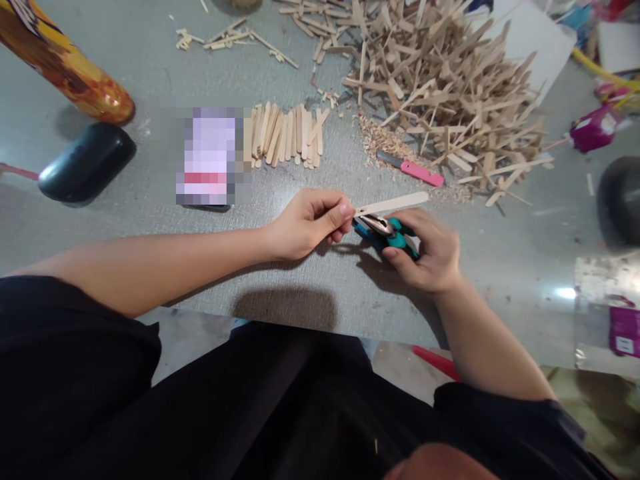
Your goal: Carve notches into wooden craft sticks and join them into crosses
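My left hand (310, 223) pinches one end of a flat wooden stick (400, 202) between thumb and fingers. The stick points right, just above the grey table (150, 60). My right hand (430, 250) is wrapped round teal-handled cutting pliers (387, 233), whose metal jaws sit at the stick's left end, right by my left fingertips.
A big heap of wooden sticks (440, 87) lies at the back right, with shavings and a pink utility knife (413, 170) before it. A neat row of cut sticks (285, 137) lies next to a blurred phone (207, 160). A black case (87, 163) and an orange bottle (65, 63) are left.
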`<control>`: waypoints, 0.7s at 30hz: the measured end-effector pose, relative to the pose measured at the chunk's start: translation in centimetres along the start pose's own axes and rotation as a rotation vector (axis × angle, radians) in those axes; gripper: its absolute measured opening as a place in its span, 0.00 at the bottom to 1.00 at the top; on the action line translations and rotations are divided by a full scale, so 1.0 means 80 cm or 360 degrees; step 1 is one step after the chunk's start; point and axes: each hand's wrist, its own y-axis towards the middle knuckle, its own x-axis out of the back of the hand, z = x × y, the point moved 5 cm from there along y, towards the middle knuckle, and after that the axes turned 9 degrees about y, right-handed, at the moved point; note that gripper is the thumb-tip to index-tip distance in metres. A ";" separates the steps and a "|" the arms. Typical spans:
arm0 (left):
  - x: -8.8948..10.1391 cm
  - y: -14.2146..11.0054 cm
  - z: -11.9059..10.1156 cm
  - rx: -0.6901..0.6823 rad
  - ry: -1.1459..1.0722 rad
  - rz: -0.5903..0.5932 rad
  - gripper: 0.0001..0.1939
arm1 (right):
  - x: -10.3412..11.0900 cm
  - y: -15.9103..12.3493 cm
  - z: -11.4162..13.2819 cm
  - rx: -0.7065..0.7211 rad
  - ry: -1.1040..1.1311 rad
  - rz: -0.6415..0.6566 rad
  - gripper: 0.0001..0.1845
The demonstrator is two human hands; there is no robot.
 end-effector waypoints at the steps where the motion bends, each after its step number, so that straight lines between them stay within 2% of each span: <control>1: -0.001 0.000 0.000 0.0004 -0.0023 0.0016 0.39 | 0.001 0.000 -0.001 0.0009 0.0025 0.0000 0.19; 5: -0.004 -0.002 -0.002 0.0007 -0.0094 0.0005 0.39 | 0.003 0.000 -0.002 -0.0012 0.0061 0.0009 0.20; 10: -0.001 -0.004 -0.007 -0.0059 -0.0039 -0.0128 0.38 | 0.008 0.000 -0.006 -0.0060 0.0023 0.0004 0.21; 16: 0.013 -0.003 -0.008 -0.0177 0.0149 -0.0327 0.37 | 0.015 0.004 -0.009 0.0095 -0.0112 0.0003 0.16; 21: 0.023 -0.010 -0.007 -0.0284 0.0524 -0.0590 0.36 | 0.013 0.000 0.003 0.0220 -0.0373 -0.0149 0.19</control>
